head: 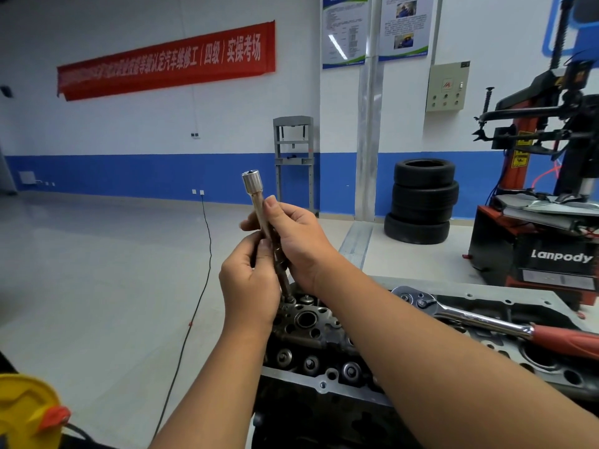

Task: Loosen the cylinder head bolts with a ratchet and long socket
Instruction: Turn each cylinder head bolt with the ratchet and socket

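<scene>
Both hands grip the long socket (259,205) upright above the far-left end of the cylinder head (311,325): left hand (249,283) wrapped low, right hand (295,238) pinching mid-shaft. Its lower tip sits near a bolt (seating not discernible). The ratchet (470,315) lies detached to the right, so loosening appears still pending

I read "Lanpody" in white letters on the black panel of the red tyre machine (560,256). A red wall banner (167,61) carries white Chinese text ending "汽车维修工(四级)实操考场". The wall posters' (376,27) print is too small for me.
</scene>
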A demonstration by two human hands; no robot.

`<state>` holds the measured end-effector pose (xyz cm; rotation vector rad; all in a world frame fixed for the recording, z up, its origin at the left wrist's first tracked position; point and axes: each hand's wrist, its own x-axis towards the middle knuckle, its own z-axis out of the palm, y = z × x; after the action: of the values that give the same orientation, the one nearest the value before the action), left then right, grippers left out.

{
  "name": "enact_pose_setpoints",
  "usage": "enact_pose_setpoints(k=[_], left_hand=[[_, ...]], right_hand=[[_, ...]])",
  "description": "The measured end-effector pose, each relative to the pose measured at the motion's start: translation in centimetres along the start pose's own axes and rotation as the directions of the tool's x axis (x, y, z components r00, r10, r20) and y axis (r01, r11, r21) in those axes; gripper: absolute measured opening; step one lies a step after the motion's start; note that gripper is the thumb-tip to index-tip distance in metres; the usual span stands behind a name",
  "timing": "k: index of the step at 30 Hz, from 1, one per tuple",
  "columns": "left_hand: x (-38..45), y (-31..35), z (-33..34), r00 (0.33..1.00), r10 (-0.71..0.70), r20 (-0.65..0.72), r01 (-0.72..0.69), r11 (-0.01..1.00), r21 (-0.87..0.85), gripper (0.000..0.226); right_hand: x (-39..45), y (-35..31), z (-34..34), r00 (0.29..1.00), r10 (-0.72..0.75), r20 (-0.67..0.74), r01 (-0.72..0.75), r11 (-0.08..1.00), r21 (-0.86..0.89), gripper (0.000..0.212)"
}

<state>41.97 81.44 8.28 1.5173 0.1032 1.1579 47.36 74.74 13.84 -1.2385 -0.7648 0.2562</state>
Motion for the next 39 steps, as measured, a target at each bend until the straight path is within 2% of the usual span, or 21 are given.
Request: enact_pose_setpoints(k=[6, 8, 12, 14, 16, 18, 21, 24, 29, 33, 35, 39], left_hand=[[-0.14, 0.23, -0.12, 0.996, 0.073, -0.049, -0.070, 0.996, 0.057, 0.014], [-0.11, 0.12, -0.08, 0.998, 0.057, -0.028, -0.056, 0.998, 0.041, 0.011], [-0.07, 0.13, 0.12, 1.000, 0.009, 0.028, -0.010, 0.999, 0.043, 0.027], [-0.13, 0.29, 0.06, 0.999, 0.028, 0.018, -0.029, 0.997, 0.074, 0.029], [-0.17, 0.36, -0.02, 0.999, 0.050, 0.001, -0.050, 0.995, 0.087, 0.024], [-0.14, 0.32, -0.15, 0.998, 0.058, -0.014, -0.057, 0.995, 0.083, 0.020], [0.04, 0.14, -0.18, 1.000, 0.021, -0.008, -0.021, 0.999, 0.046, 0.017], [0.05, 0.06, -0.02, 1.000, -0.011, 0.019, 0.011, 0.999, 0.043, 0.029], [-0.09, 0.37, -0.19, 0.998, 0.055, -0.009, -0.054, 0.995, 0.085, 0.024], [0.00, 0.26, -0.16, 1.000, 0.021, 0.006, -0.021, 0.999, 0.039, 0.023], [0.02, 0.16, -0.04, 1.000, -0.002, 0.027, 0.001, 0.999, 0.036, 0.030], [0.07, 0.05, -0.11, 0.999, 0.020, 0.031, -0.022, 0.998, 0.064, 0.026]], right_hand=[[-0.04, -0.03, -0.64, 1.000, -0.025, 0.019, 0.025, 0.999, 0.021, 0.022], [-0.11, -0.06, -0.44, 1.000, -0.007, 0.007, 0.007, 0.999, 0.036, 0.029], [0.01, -0.12, -0.08, 1.000, 0.028, -0.010, -0.028, 1.000, 0.011, 0.046], [-0.11, -0.23, -0.24, 1.000, 0.026, -0.002, -0.026, 0.999, 0.023, 0.038], [-0.28, -0.24, -0.49, 1.000, -0.005, 0.021, 0.004, 1.000, 0.025, 0.024], [-0.32, -0.11, -0.51, 0.999, -0.016, 0.030, 0.015, 0.999, 0.034, 0.018], [-0.25, 0.00, -0.18, 1.000, 0.005, 0.013, -0.005, 1.000, 0.024, 0.030], [-0.08, -0.07, -0.11, 1.000, 0.019, -0.011, -0.019, 1.000, 0.002, 0.044], [0.03, 0.16, -0.53, 1.000, -0.007, 0.016, 0.007, 1.000, 0.021, 0.029], [0.17, 0.26, -0.18, 1.000, 0.008, -0.005, -0.008, 0.999, 0.038, 0.044], [0.30, 0.22, -0.24, 1.000, 0.022, -0.017, -0.022, 1.000, 0.021, 0.048], [0.10, 0.21, -0.48, 1.000, -0.001, -0.012, 0.001, 0.999, 0.036, 0.029]])
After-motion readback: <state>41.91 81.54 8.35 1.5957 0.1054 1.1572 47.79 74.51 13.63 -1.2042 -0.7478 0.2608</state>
